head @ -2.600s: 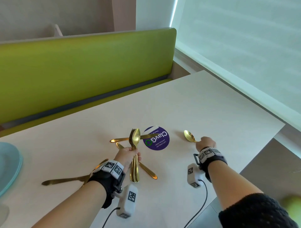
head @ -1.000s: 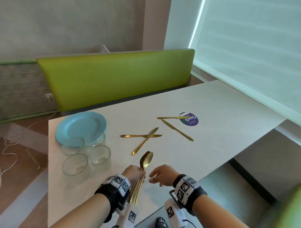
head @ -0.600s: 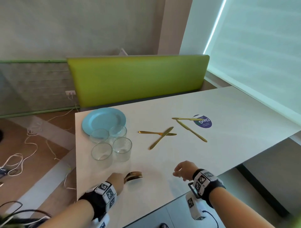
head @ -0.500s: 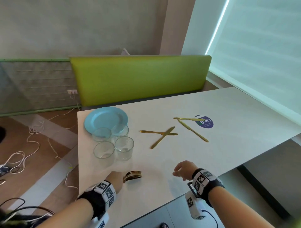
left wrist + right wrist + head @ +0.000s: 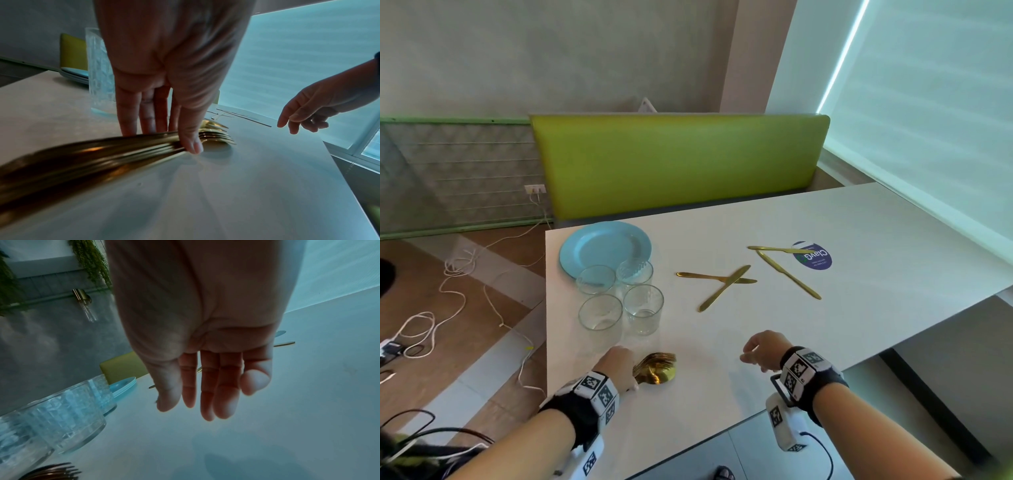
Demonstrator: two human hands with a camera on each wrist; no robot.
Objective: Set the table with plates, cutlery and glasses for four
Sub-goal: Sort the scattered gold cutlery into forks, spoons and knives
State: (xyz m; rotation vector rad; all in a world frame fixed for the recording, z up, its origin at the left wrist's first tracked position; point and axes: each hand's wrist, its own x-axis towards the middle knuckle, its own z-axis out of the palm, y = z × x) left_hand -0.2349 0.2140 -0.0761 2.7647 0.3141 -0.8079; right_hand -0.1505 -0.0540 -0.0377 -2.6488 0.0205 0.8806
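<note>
A bundle of gold forks and spoons (image 5: 658, 369) lies on the white table (image 5: 876, 236) near its front left edge. My left hand (image 5: 619, 365) pinches the bundle (image 5: 102, 151) between thumb and fingers, heads pointing right. My right hand (image 5: 762, 349) hovers above the table to the right, fingers relaxed and holding nothing (image 5: 205, 394). Several clear glasses (image 5: 643, 306) stand just behind the bundle. A stack of light blue plates (image 5: 599, 245) sits behind the glasses. Several gold knives (image 5: 722, 288) lie loose mid-table, two of them crossed.
A round purple sticker (image 5: 814, 256) is on the table under one knife tip. A green bench backrest (image 5: 678, 161) runs along the far side. Cables (image 5: 458, 274) lie on the floor at the left. The table's front edge is close to my wrists.
My left hand has lowered the cutlery bundle from upright down flat onto the table. My right hand has drawn away from it to the right.
</note>
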